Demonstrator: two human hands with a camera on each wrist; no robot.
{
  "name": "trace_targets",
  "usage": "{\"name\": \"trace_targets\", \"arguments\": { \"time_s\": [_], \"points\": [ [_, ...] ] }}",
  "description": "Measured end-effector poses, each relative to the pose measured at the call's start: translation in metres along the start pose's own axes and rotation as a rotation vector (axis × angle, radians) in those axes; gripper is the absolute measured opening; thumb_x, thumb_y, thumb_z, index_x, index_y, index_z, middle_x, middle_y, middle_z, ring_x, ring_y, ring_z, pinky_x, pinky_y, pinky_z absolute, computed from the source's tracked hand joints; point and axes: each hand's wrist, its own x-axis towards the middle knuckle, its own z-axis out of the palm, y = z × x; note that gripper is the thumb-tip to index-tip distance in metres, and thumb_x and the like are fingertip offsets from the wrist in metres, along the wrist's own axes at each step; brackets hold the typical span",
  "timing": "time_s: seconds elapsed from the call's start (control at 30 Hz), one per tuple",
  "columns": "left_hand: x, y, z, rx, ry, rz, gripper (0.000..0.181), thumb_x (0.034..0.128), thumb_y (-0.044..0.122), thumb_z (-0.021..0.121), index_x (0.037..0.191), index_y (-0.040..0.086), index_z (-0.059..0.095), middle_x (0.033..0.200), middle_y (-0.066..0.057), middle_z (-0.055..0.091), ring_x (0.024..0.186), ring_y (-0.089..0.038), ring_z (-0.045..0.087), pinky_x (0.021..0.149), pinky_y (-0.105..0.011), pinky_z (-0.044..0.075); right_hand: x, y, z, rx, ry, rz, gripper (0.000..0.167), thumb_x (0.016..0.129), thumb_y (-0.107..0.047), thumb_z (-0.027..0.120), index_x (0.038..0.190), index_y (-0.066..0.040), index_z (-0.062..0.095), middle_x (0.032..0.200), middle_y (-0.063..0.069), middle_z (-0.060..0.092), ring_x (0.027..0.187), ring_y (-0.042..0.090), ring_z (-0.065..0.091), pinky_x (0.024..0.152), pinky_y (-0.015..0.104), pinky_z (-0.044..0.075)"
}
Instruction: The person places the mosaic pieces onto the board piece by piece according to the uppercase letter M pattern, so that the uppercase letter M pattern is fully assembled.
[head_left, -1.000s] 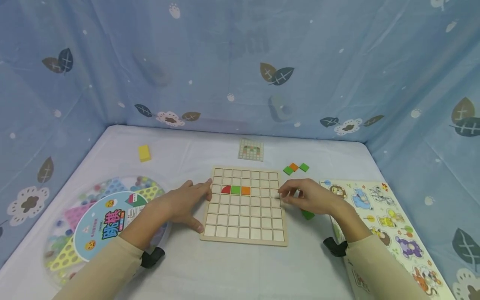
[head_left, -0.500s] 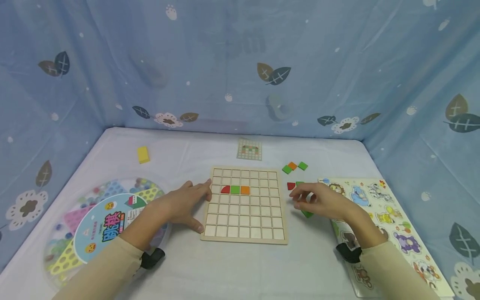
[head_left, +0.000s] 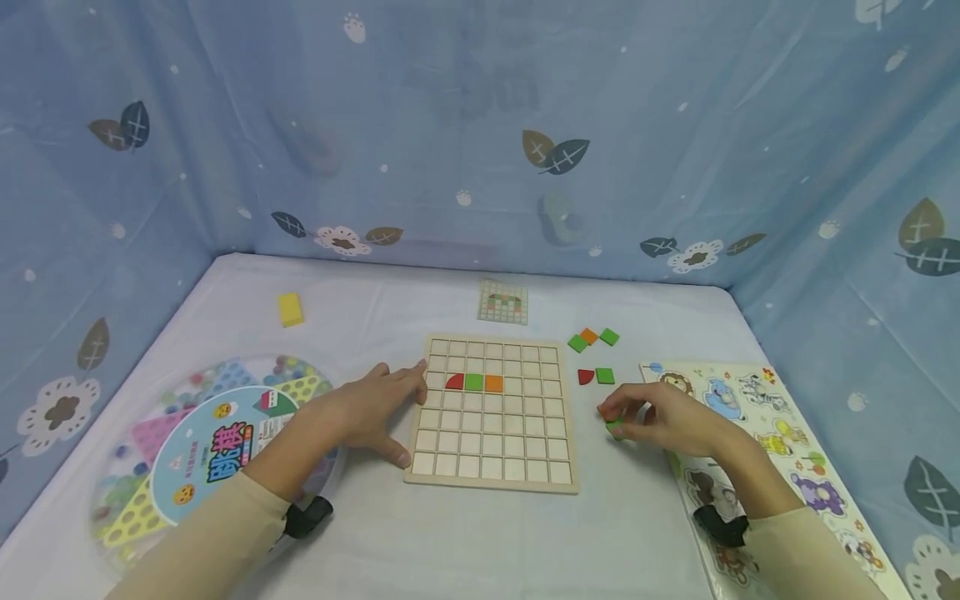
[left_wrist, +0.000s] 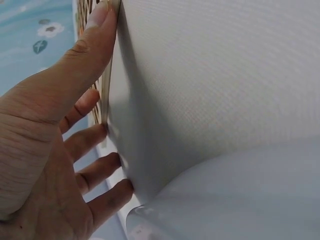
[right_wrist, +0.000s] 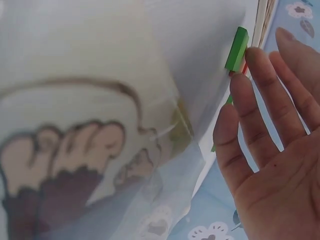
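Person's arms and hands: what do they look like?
The left sleeve and right sleeve are plain beige, leaving some forearm uncovered. A rounded black left wrist piece and a similar right wrist piece are also worn. The left hand and right hand are ungloved.

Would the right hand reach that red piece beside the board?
Probably yes: the red piece lies uncovered near the right hand, nothing between, though its fingers are at a green piece.

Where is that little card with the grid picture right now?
In the head view, the small pattern card is on the white tablecloth, just beyond the wooden grid board's far edge, left of a loose orange tile.
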Motion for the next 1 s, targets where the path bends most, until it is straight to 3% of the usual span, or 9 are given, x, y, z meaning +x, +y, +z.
{"name": "trace_targets", "arguments": {
  "time_s": [0.47,0.77,1.0],
  "points": [
    [0.002,0.003,0.000,-0.026,-0.003,-0.037,0.073,0.0620,0.049,0.096,0.117,0.031,0.052,0.173,0.000,0.017,0.114,-0.020,0.043,0.079,-0.041,0.051,-0.009,0.010,-0.006,0.008,-0.029,0.063,0.036,0.086,-0.018,0.084,0.119,-0.019,0.069,0.111,-0.004,0.069,0.094,0.016,0.061,0.077,0.028,0.052],
    [-0.002,0.001,0.006,-0.019,-0.008,-0.036,0.074,0.0614,0.050,0.096,0.118,0.031,0.052,0.172,0.000,0.018,0.114,-0.020,0.043,0.079,-0.041,0.051,-0.009,0.015,-0.001,0.053,-0.076,0.011,0.035,0.087,-0.012,0.082,0.119,-0.012,0.067,0.107,0.001,0.066,0.091,0.018,0.061,0.075,0.028,0.054],
    [0.001,0.001,0.002,-0.011,0.011,-0.020,0.075,0.0616,0.051,0.096,0.119,0.030,0.053,0.172,-0.002,0.020,0.115,-0.020,0.044,0.082,-0.042,0.051,-0.006,0.015,-0.005,0.004,-0.063,0.005,0.032,0.089,-0.008,0.079,0.117,-0.013,0.066,0.100,-0.003,0.065,0.086,0.015,0.060,0.074,0.026,0.053]
  ]
}}
